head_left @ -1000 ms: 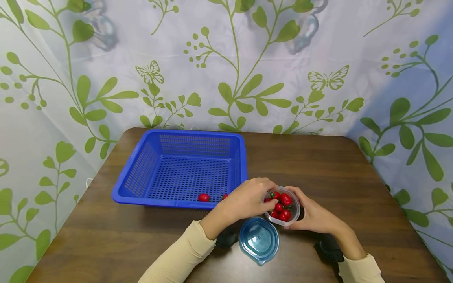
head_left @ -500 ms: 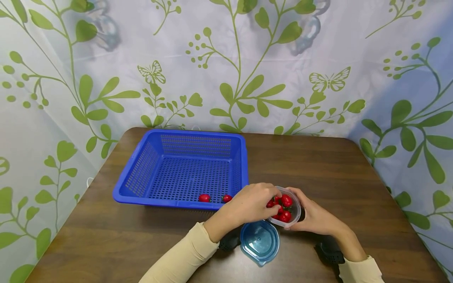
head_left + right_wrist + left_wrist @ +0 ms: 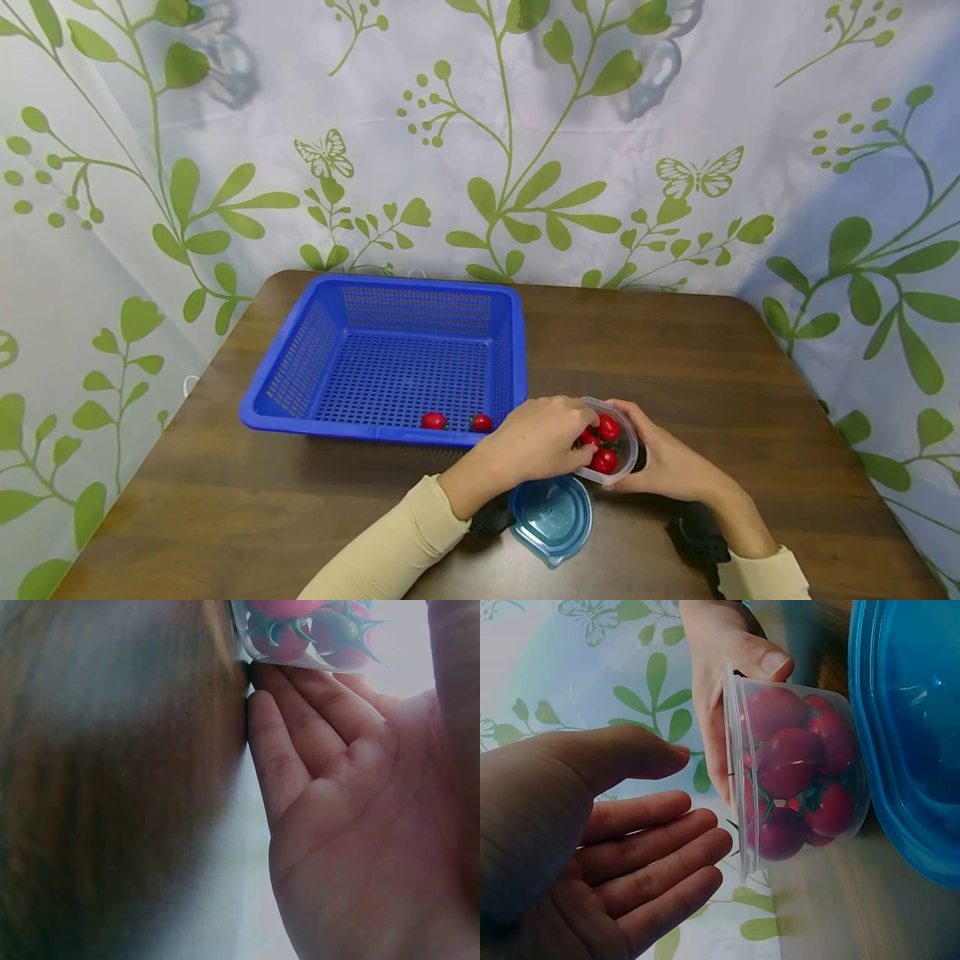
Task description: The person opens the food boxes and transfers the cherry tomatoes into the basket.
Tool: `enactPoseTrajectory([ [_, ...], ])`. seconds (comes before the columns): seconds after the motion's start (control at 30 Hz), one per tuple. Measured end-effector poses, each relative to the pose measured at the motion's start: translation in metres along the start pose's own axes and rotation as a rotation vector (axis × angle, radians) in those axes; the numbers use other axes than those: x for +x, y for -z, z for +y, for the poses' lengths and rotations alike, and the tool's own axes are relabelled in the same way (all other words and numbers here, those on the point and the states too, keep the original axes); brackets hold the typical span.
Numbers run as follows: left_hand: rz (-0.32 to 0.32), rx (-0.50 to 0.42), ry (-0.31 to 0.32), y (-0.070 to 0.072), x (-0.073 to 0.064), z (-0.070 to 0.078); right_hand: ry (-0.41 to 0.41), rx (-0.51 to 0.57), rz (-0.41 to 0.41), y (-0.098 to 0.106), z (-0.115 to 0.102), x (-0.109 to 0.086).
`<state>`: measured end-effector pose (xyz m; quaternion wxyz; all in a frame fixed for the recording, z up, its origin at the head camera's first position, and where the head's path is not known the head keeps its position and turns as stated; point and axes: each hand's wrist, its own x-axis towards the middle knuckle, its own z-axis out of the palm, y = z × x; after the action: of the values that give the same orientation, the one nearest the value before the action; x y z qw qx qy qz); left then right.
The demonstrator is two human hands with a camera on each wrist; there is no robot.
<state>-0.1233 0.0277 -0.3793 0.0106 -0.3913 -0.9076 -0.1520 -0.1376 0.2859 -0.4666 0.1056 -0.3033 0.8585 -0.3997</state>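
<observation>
Above the clear plastic container [image 3: 632, 454] reaches my left hand [image 3: 542, 435], its fingertips over the rim. In the left wrist view, its thumb and fingers are extended and apart, with nothing between them. My right hand [image 3: 671, 457] holds the container from the right side, its thumb against the wall [image 3: 769, 664]. Several red cherry tomatoes [image 3: 789, 761] with green stems fill much of the container. In the head view, the left hand hides part of them. In the right wrist view, the right fingers [image 3: 300, 720] lie against the container.
A blue round lid [image 3: 552, 521] lies on the wooden table [image 3: 645, 342] just in front of the container. To the left stands a blue perforated basket [image 3: 322, 427]. Inside it, near the front wall, lie two red tomatoes [image 3: 433, 421]. A patterned curtain [image 3: 540, 142] hangs behind.
My left hand has shifted slightly right and toward me over the container, covering more tomatoes. The second tomato in the basket now shows fully. My right hand keeps its hold.
</observation>
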Motion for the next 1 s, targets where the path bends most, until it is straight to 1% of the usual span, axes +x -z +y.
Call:
enactPoseTrajectory([
  [0.33, -0.012, 0.0, -0.003, -0.001, 0.0, 0.003, -0.005, 0.004, 0.001, -0.001, 0.0, -0.001],
  [0.63, -0.001, 0.037, -0.052, -0.006, 0.001, 0.009, -0.007, -0.004, 0.001, 0.0, 0.0, -0.001],
  [0.73, 0.01, 0.05, -0.048, -0.01, 0.002, 0.011, -0.006, 0.004, 0.002, 0.0, -0.001, -0.002],
  [0.8, 0.029, 0.05, -0.041, -0.013, 0.002, 0.012, -0.008, 0.009, 0.0, 0.0, -0.002, -0.002],
  [0.93, 0.064, 0.023, -0.031, -0.019, 0.005, 0.012, -0.013, 0.013, 0.001, 0.0, -0.003, -0.002],
  [1.0, 0.067, 0.009, -0.027, -0.022, 0.006, 0.011, -0.013, 0.01, 0.003, 0.0, -0.003, -0.002],
])
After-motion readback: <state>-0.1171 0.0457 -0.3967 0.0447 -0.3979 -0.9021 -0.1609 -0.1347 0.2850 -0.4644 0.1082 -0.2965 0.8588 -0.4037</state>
